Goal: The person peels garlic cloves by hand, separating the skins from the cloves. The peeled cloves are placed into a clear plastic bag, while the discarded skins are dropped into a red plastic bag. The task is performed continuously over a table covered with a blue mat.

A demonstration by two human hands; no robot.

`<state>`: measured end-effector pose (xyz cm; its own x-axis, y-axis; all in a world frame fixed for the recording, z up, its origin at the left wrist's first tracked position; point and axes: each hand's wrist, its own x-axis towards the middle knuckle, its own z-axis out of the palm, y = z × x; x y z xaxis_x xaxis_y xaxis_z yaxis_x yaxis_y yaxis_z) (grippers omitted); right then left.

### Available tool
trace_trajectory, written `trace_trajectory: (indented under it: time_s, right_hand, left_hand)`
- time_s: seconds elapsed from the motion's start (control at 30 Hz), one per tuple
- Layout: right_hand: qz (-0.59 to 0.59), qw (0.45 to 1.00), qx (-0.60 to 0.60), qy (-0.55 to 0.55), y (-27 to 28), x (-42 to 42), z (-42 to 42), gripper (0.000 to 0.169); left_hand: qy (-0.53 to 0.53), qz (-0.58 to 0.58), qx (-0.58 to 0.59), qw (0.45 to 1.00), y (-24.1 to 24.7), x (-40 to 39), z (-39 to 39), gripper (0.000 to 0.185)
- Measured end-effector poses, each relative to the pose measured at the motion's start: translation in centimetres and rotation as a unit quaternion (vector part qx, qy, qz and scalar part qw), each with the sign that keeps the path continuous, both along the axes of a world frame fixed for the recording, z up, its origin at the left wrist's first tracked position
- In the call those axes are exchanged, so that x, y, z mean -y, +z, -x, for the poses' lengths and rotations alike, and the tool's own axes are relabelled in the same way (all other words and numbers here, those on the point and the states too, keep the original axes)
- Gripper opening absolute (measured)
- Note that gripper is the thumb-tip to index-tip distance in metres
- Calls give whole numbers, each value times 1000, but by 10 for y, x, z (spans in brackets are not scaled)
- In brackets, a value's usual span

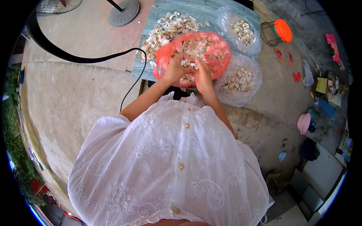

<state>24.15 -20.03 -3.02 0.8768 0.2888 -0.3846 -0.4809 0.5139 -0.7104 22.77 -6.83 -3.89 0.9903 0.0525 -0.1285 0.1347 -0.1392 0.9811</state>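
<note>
Both hands are over an open red plastic bag with garlic and papery skins in it. My left hand has its fingers curled around some garlic cloves. Close beside it, my right hand touches the same cloves with thumb and fingertips. A heap of loose garlic skins lies behind and to the left of the bag. To the right, one clear plastic bag holds peeled-looking pale cloves, and a nearer one holds cloves in their skins.
The bags rest on a grey-green wood-patterned table. A black cable hangs by its left edge. A round stand base is on the floor at the upper left. Right of the table stands a wire-frame stool with an orange top.
</note>
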Motion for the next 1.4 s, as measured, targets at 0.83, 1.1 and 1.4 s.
trace_trajectory:
  time_s: [0.83, 1.1, 1.4]
  right_hand:
    - [307, 909, 275, 60, 15, 9, -4, 18]
    - [321, 919, 230, -17, 6, 4, 8, 19]
    - [201, 966, 152, 63, 13, 2, 3, 18]
  left_hand:
    - [-33, 293, -99, 950, 1, -16, 11, 37]
    - [-29, 335, -129, 933, 7, -16, 19, 38]
    - [-52, 356, -94, 928, 3, -23, 17, 34]
